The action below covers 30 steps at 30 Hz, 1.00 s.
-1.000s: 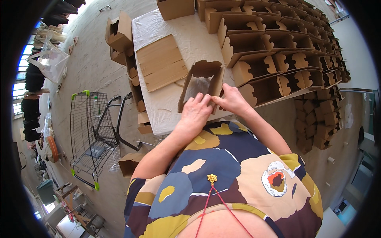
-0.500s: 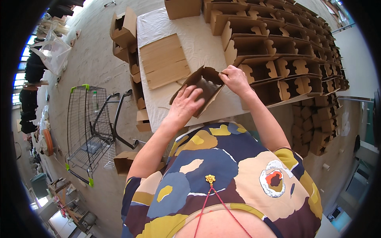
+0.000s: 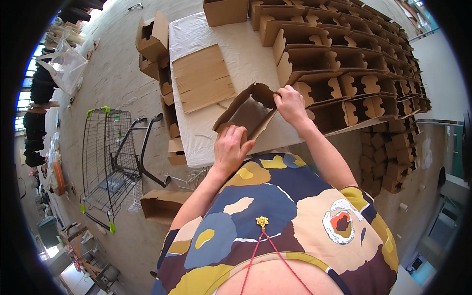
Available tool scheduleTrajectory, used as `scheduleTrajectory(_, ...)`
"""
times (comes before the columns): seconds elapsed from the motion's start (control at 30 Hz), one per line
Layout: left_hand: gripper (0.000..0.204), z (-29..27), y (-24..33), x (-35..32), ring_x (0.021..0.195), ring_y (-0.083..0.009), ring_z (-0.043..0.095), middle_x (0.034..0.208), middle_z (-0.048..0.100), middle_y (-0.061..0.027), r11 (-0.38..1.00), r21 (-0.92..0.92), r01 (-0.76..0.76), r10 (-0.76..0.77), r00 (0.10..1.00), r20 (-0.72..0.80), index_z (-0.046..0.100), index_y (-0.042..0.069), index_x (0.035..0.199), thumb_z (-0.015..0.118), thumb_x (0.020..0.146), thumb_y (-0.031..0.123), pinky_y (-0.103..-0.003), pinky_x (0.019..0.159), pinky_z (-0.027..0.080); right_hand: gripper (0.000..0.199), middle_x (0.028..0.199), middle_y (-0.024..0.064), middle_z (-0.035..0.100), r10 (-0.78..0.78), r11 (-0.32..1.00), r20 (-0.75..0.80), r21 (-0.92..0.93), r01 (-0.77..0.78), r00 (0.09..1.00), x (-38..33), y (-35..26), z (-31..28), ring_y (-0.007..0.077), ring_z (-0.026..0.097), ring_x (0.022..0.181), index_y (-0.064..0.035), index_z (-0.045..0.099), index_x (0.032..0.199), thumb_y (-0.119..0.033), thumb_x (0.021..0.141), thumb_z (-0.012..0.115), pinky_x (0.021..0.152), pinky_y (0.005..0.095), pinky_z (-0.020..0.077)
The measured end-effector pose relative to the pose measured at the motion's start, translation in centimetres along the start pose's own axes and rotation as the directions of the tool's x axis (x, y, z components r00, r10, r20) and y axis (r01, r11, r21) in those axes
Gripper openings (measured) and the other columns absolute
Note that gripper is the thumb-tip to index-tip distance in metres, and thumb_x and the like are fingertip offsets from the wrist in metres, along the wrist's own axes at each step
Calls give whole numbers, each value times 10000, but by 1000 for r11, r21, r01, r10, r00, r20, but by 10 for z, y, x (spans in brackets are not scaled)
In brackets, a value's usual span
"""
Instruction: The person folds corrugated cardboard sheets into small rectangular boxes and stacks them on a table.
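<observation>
Cardboard box (image 3: 247, 110): half-formed, tilted at table edge (image 3: 196, 147), open side up for folding
Left hand (image 3: 231, 147): fingers curled on near rim, bracing it
Right hand (image 3: 291, 104): pinches far flap, beside finished boxes (image 3: 344, 64)

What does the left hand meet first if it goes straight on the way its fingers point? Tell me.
The left hand already touches the half-folded cardboard box; straight on, it would likely press into that panel, though depth is unclear.
</observation>
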State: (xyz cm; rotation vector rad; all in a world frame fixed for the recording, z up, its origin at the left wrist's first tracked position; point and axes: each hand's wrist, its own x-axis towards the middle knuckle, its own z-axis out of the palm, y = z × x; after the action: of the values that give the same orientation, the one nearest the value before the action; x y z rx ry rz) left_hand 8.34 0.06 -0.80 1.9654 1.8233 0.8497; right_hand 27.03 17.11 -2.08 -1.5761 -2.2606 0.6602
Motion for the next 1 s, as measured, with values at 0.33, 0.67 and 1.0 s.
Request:
scheduleTrajectory(0.33, 167, -6, -10, -9, 866, -291, 617, 935, 624, -61, 998, -42, 53, -58, 991, -119, 674, 81, 866, 771, 805, 204, -408, 729, 510, 369, 942, 197, 710, 3, 968, 164, -248, 38, 986, -11, -19, -11, 402, 690, 902, -17, 726, 871, -347, 929, 570, 818, 518, 543)
scheduleTrajectory(0.67, 261, -3, 0, 1, 778, -322, 673, 865, 692, -87, 977, -113, 180, -181, 983, 6, 714, 92, 936, 646, 961, 342, -391, 656, 519, 439, 902, 213, 718, 70, 991, 210, -123, -44, 975, -2, -18, -7, 430, 682, 892, -72, 752, 851, -410, 972, 498, 825, 526, 531)
scheduleTrajectory(1.0, 168, 7, -20, 22, 817, -355, 681, 912, 697, -148, 980, -62, 190, -194, 977, -86, 679, 73, 996, 672, 937, 231, -428, 655, 522, 444, 985, 190, 723, 157, 987, 302, -25, -157, 940, 3, -13, -8, 430, 665, 968, -86, 754, 914, -446, 959, 498, 876, 534, 508)
